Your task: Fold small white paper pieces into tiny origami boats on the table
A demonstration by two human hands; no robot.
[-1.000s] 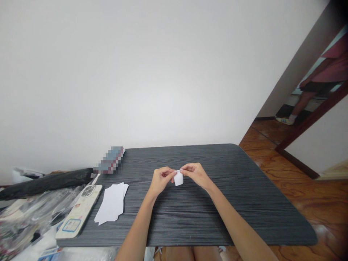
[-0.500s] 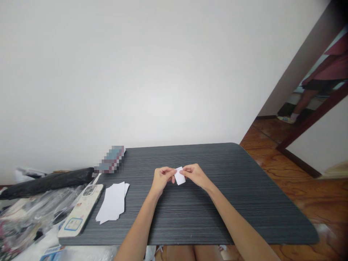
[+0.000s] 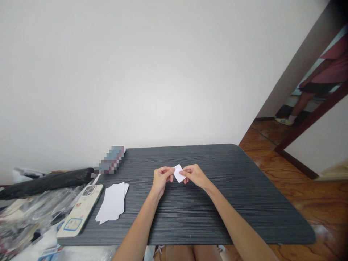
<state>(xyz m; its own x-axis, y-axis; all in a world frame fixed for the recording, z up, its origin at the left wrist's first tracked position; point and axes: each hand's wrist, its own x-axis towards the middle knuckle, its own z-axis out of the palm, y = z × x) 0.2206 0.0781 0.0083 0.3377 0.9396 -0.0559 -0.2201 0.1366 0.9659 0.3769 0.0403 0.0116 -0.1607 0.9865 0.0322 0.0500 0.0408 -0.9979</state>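
Note:
A small white folded paper piece [image 3: 178, 173] is held just above the middle of a dark grey striped table [image 3: 217, 203]. My left hand [image 3: 161, 178] pinches its left edge with thumb and fingers closed. My right hand [image 3: 194, 175] pinches its right edge the same way. The paper is tilted, with one corner pointing up and away from me. Both forearms reach in from the near edge of the table.
A loose stack of white paper slips [image 3: 112, 202] lies at the left of the table, beside a phone [image 3: 79, 211] lying face down. A blurred box [image 3: 111, 159] sits at the far left corner. Clutter and a black bag [image 3: 46, 182] lie left. A person [image 3: 323, 78] stands in the doorway at right.
The paper piece has been turned between my fingers, from hanging down below my fingertips to lying tilted with a corner up. Both hands stayed in about the same place.

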